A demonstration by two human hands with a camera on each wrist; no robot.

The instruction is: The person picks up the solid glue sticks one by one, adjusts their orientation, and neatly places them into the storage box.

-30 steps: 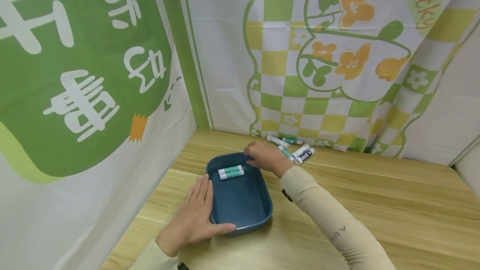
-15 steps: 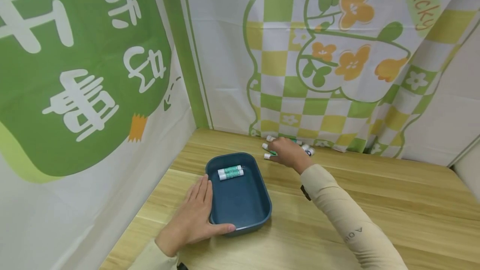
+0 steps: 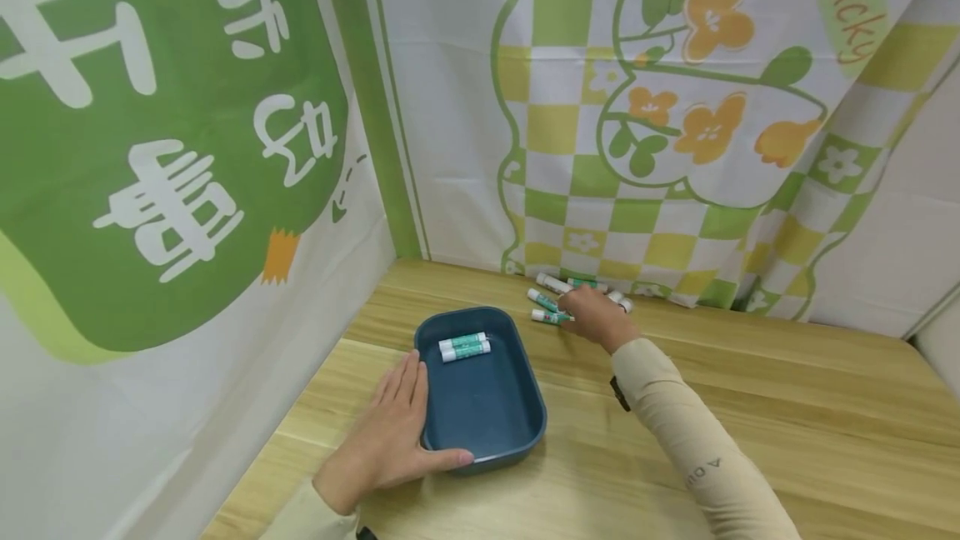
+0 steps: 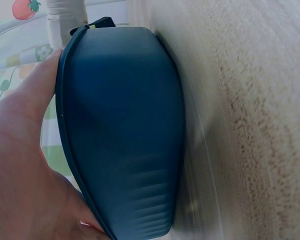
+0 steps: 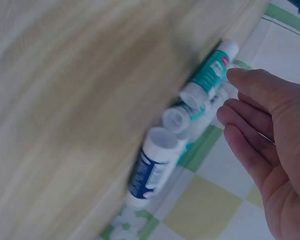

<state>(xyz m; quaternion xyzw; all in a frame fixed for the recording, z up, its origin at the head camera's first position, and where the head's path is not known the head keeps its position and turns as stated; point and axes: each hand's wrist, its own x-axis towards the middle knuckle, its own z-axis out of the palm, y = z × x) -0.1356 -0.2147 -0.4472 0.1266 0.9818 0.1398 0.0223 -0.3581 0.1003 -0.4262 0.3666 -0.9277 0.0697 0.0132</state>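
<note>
In the head view, two green-labelled glue sticks [image 3: 464, 346] with white ends lie side by side in the dark blue tray [image 3: 534, 394]. My left hand [image 3: 393, 432] rests against the tray's left side, fingers straight and thumb along its near rim. My right hand [image 3: 597, 315] is at the loose glue sticks, partly covering them. A green glue stick [image 3: 551, 317] lies at its fingertips, with another [image 3: 542, 300] just behind. In the right wrist view the fingers are loosely bent beside a green glue stick [image 5: 210, 72]; whether they touch it is unclear. A navy-labelled glue stick [image 5: 152, 172] lies nearby.
A white glue stick [image 3: 552, 283] and a green one [image 3: 587, 283] lie at the back of the wooden table [image 3: 720, 407], by the checked cloth [image 3: 622, 215]. A printed cloth [image 3: 315, 315] hangs along the left side.
My right hand has left the tray's far right corner and moved right to the loose glue sticks. Two green ones now lie farther left. My left hand has stayed at the tray.
</note>
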